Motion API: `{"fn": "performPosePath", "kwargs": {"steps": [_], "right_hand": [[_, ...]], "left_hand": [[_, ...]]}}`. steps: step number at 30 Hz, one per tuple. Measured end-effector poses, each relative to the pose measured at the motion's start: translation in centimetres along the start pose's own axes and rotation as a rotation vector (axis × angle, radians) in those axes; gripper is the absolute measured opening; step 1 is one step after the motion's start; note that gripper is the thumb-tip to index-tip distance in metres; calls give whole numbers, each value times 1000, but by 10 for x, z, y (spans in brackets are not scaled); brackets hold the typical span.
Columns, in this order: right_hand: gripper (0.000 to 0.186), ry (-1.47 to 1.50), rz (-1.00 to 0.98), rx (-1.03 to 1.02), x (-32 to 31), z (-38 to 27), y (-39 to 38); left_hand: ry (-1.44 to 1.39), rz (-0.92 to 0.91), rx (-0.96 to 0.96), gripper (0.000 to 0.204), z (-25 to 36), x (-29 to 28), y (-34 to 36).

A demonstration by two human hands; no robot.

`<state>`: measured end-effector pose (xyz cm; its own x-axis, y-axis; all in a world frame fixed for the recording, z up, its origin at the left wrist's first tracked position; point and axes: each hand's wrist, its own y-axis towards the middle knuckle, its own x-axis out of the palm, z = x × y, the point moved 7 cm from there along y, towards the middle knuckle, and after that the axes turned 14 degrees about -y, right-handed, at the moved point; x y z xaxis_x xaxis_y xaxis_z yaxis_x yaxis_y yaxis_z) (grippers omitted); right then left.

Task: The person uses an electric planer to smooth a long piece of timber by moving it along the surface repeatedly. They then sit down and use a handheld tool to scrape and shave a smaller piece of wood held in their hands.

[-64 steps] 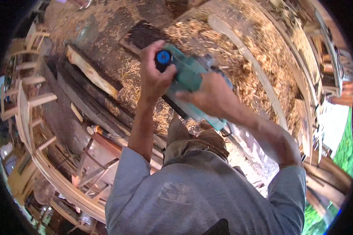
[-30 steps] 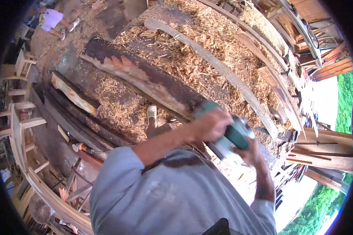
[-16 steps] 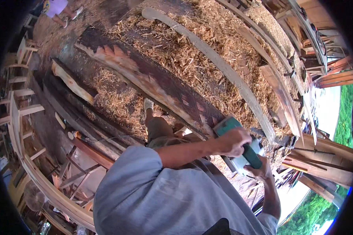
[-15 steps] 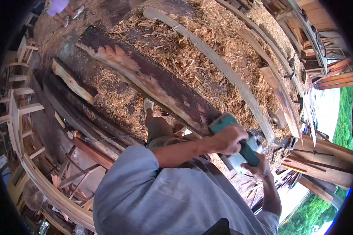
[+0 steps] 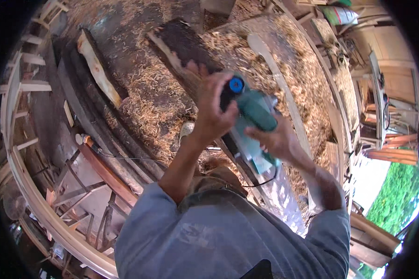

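Green planer [image 5: 243,132] between my left hand [image 5: 211,111] and right hand [image 5: 280,142], lengthwise over a dark board [image 5: 186,46].
Watching remotely, I see it slant from upper left to lower right; left fingers curve around its blue-topped knob [image 5: 236,84], blur hiding whether they close; right fingers grasp the rear handle [image 5: 260,113].

Grey-blue tee [image 5: 265,246] w/ short slvs [image 5: 328,232] & faded lt print [image 5: 193,235], brn shorts [image 5: 226,176], wht clog [image 5: 187,129]
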<state>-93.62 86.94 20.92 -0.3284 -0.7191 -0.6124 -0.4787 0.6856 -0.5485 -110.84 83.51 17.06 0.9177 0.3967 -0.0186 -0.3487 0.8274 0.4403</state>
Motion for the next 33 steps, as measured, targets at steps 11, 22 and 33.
{"fn": "performPosePath", "kwargs": {"steps": [11,22,33], "right_hand": [[38,-182,436,-816,-63,-235,342],[38,-209,162,-338,-27,-179,236],[37,-103,84,299,-1,154,-181]], "left_hand": [[367,365,-351,52,-43,-287,-73],[113,466,-383,42,-44,-231,-90],[-81,-934,125,39,79,175,-78]]}}
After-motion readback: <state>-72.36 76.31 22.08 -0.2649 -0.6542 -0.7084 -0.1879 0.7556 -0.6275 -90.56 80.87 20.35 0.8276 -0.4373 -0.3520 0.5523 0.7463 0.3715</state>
